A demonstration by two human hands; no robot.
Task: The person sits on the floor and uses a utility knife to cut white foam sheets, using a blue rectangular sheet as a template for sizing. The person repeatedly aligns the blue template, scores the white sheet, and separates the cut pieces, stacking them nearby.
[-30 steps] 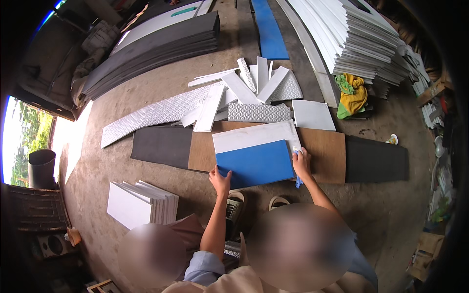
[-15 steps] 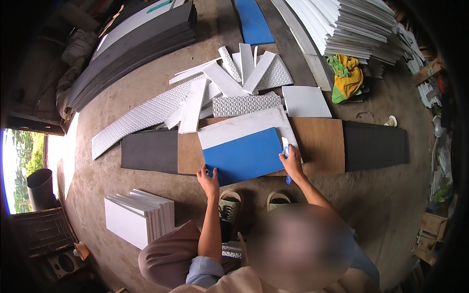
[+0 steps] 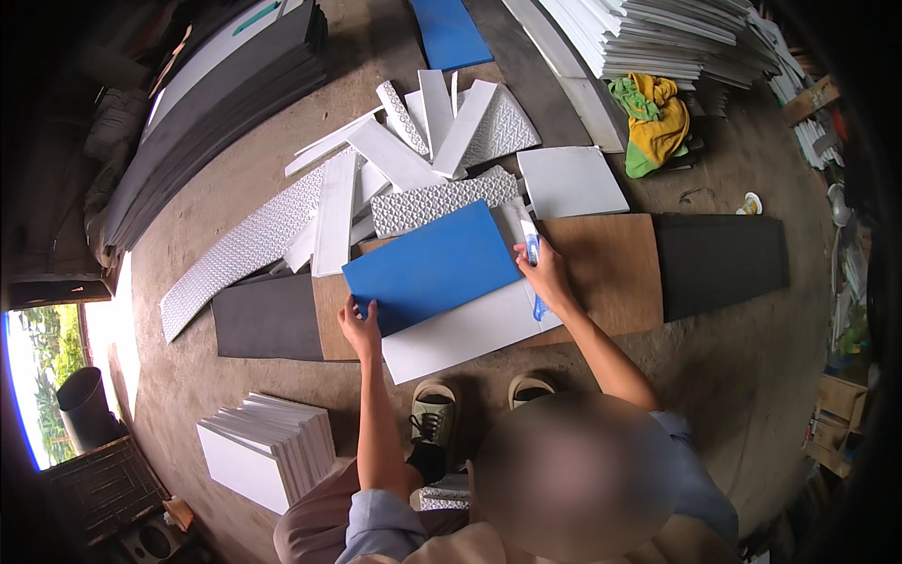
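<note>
A blue rectangular foam sheet [image 3: 432,268] lies slanted across a white sheet [image 3: 460,329], whose near part shows below it. At the blue sheet's near left corner, my left hand [image 3: 361,329] grips the edge, thumb on top. My right hand [image 3: 547,274], closed around a utility knife [image 3: 533,248] with a blue and white handle, is by the blue sheet's right edge. The knife points away from me, and a blue piece hangs below that hand. Under the sheets is a brown board [image 3: 611,268] on a long dark mat [image 3: 722,265].
White and textured offcuts [image 3: 399,160] are heaped beyond the board. A stack of white panels [image 3: 268,446] stands near left. Farther off are dark sheets [image 3: 225,122], a tall white stack [image 3: 648,38] and a yellow-green cloth [image 3: 658,127]. My shoes [image 3: 434,411] are close to the board.
The blue sheet has shifted away from me over the white sheet, uncovering the white sheet's near part. Both hands moved away with it, the knife still in my right. The view has shifted slightly.
</note>
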